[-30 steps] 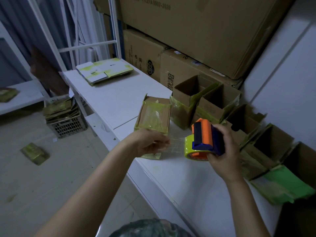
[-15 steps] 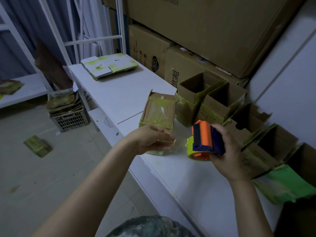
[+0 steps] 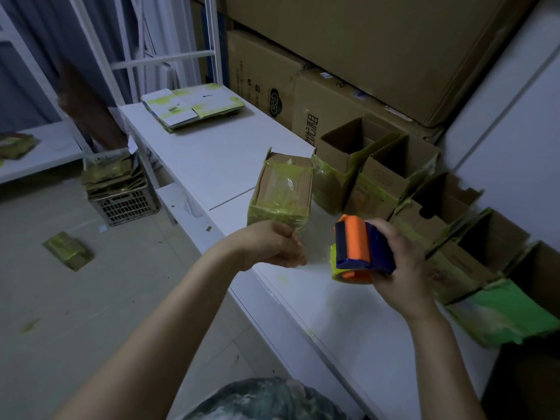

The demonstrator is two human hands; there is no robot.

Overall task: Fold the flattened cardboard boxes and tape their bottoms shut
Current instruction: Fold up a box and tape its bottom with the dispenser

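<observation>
My right hand grips an orange and blue tape dispenser with a yellow-green roll, held just above the white table. My left hand is curled to the left of it and pinches the clear tape end, which is barely visible between the hands. Behind my left hand a small taped cardboard box lies on the table with its taped bottom facing me. A stack of flattened boxes lies at the table's far end.
Several folded open boxes stand in a row along the table's right side against big cartons. A crate of flattened boxes sits on the floor at left, with a loose box nearer. White shelving stands behind.
The stretch of tape between my hands has shortened as my left hand moved a little toward the dispenser. The view has shifted slightly; the taped box stays put.
</observation>
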